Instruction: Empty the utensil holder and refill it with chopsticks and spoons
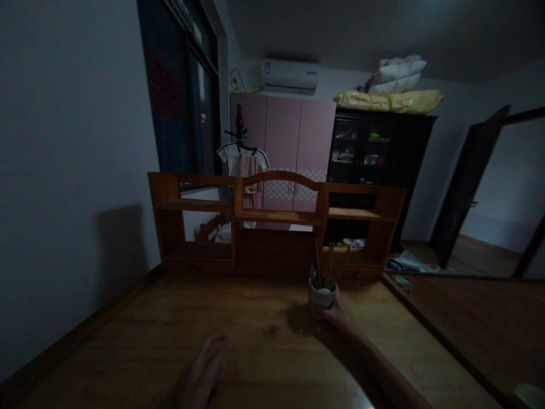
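Note:
My right hand is wrapped round the lower right side of a pale, round cup at the right of the wooden desk top. Several thin wooden sticks and some darker items stand in the cup; the dim light hides their exact kind. The cup is upright, just in front of the desk's shelf unit; whether its base touches the desk I cannot tell. Lower left, my left hand is held over the desk, slightly blurred, its fingers loosely extended and nothing visible in them.
A low wooden shelf unit runs along the desk's back edge. A wall borders the left side, and a raised wooden edge the right. Beyond stand a pink wardrobe, a dark cabinet and a clothes stand.

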{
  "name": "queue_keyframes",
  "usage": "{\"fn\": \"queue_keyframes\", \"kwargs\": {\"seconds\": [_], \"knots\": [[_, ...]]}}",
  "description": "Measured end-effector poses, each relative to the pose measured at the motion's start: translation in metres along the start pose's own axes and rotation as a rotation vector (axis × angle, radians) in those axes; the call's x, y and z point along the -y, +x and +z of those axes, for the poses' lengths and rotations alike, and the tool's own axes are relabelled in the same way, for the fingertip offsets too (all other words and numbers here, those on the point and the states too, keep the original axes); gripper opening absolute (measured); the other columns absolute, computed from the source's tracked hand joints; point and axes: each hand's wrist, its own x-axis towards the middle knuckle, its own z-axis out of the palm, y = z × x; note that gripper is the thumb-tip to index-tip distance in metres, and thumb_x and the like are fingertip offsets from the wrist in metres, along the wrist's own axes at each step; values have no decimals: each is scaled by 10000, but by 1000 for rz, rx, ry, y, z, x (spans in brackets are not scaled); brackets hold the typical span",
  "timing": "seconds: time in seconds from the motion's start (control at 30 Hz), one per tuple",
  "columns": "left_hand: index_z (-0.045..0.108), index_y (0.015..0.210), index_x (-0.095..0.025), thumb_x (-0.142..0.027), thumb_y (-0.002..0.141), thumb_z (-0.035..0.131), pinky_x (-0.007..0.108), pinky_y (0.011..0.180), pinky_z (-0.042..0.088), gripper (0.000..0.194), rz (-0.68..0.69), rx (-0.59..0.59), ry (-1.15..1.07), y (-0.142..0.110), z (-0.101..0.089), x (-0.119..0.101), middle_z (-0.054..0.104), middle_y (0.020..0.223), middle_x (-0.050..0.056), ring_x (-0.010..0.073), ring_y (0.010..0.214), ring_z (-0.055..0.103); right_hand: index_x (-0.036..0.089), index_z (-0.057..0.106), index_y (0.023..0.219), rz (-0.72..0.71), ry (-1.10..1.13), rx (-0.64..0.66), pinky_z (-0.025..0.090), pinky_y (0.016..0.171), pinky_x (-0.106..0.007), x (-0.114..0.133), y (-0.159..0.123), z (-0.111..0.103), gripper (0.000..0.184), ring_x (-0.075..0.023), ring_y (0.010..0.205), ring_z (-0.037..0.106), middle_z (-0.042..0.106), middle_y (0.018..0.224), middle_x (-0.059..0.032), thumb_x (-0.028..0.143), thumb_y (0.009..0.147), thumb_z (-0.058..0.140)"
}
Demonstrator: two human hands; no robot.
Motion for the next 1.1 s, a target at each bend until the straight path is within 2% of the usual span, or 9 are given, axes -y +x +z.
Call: {"fn": "queue_keyframes", "kwargs": {"seconds": [0.1,0.2,0.3,0.43,0.53,0.67,0.8,0.9,1.1], "knots": [[581,1136,-192,-480,565,804,375,841,521,677,66,225,1,23,31,-4,657,1056,119,285,993,637,221,358,1288,-2,-61,-50,486,841,-400,6,-2,10,764,-302,970,588,588,1053,-66,328,652,769],[498,1234,-180,-476,462,880,437,1016,406,911,170,384,-95,49,79,-6,517,1306,207,344,1244,481,221,353,1267,-10,-71,-25,491,803,-375,12,0,18,752,-286,922,599,601,1010,-48,309,645,764],[483,1248,-207,-408,491,905,433,1085,326,889,116,554,-165,65,126,-9,379,1444,193,334,1383,299,230,352,1260,-63,-44,51,482,813,-354,24,3,28,752,-279,951,592,598,1058,-47,288,631,760],[530,1183,-187,-409,570,881,374,1093,319,740,44,687,-319,65,162,-15,504,1347,135,286,1318,407,243,350,1279,-104,35,138,481,814,-351,39,3,43,752,-283,981,584,591,1100,-51,273,638,742],[587,1140,-164,-379,604,871,349,1048,365,644,28,733,-335,61,171,-16,592,1244,123,272,1218,503,252,377,1267,-86,37,171,495,771,-351,40,0,50,755,-284,936,595,605,1057,-41,250,612,752],[627,1137,-146,-345,620,863,315,970,416,602,42,808,-353,63,173,-9,613,1218,128,264,1164,534,247,416,1284,-71,9,180,497,738,-336,37,-5,48,756,-276,907,597,613,1040,-38,244,612,762],[617,1182,-197,-379,635,849,282,862,458,622,-40,728,-405,66,175,4,611,1222,93,241,1137,547,218,428,1315,-71,60,208,502,740,-332,47,-10,40,729,-269,924,599,610,1086,-56,283,670,761],[658,1115,-174,-424,653,831,258,789,473,553,-82,682,-466,66,182,12,630,1187,96,232,1059,583,200,451,1317,-42,32,209,504,781,-348,59,-12,33,747,-285,975,594,613,1118,-68,326,667,798],[684,886,-121,-471,687,793,262,658,493,417,-251,527,-542,62,197,14,678,812,64,178,700,621,211,487,1351,-40,-318,177,483,781,-377,80,-17,21,683,-303,951,609,639,1096,-72,408,752,750]]}}
